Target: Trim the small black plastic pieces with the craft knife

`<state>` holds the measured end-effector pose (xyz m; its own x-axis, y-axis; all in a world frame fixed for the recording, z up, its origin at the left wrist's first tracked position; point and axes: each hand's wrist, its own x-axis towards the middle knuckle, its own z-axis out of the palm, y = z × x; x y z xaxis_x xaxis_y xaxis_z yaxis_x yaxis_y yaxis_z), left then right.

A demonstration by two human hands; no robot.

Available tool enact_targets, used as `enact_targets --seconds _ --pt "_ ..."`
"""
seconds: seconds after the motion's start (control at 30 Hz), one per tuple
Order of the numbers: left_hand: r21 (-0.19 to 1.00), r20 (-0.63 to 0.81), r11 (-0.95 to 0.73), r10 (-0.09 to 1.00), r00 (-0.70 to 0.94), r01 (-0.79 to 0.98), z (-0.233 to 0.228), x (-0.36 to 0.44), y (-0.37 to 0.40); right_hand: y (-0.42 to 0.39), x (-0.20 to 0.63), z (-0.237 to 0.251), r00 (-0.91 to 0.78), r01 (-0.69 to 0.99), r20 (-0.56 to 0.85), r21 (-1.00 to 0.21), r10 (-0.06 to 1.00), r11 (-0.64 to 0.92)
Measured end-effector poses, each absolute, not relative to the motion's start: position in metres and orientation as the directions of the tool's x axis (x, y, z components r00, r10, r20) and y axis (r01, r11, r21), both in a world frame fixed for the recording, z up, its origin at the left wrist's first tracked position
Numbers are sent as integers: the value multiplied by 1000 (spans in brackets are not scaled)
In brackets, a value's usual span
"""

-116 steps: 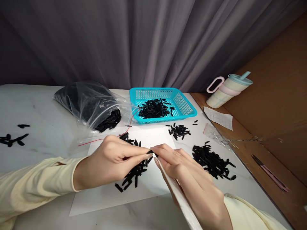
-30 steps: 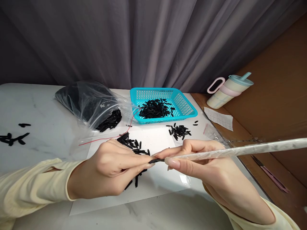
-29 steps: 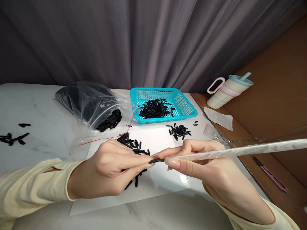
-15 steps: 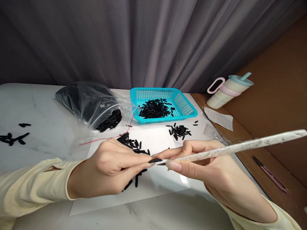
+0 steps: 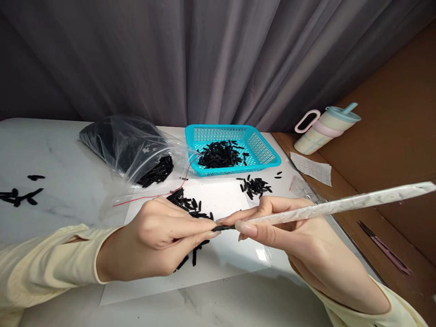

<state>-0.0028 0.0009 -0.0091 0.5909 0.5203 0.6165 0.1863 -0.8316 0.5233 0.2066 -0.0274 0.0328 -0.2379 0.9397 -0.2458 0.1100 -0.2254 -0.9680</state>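
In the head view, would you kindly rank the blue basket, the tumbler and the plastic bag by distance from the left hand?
From the left hand:
1. Plastic bag, beyond it, slightly left.
2. Blue basket, far side, right of centre.
3. Tumbler, far right.

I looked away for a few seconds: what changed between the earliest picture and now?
The right hand swung the long white rod from pointing down toward the person to pointing right and slightly up. The left hand kept pinching a small black piece at the rod's tip. The blue basket, plastic bag and cup stayed put.
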Motion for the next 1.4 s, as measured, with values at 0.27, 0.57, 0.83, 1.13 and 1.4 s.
enact_targets --seconds 0.27,0.57,0.83,1.13,1.4 --pt "535 612 -825 528 589 183 -10 -2 2 -28 205 34 -216 125 -237 -969 947 -214" --pt "526 612 -830 522 594 187 -9 -3 1 -28 204 35 -221 93 -247 -968 944 -232" --pt "520 607 -833 515 605 188 -10 -5 1 -27 205 33 -243 104 -231 -972 942 -212" --pt "595 558 -774 591 582 214 -9 -1 1 -32 201 34 -159 190 -184 -970 970 -153" --pt "739 415 -628 709 570 243 -8 2 4 -33 206 32 -220 152 -117 -985 968 -84"
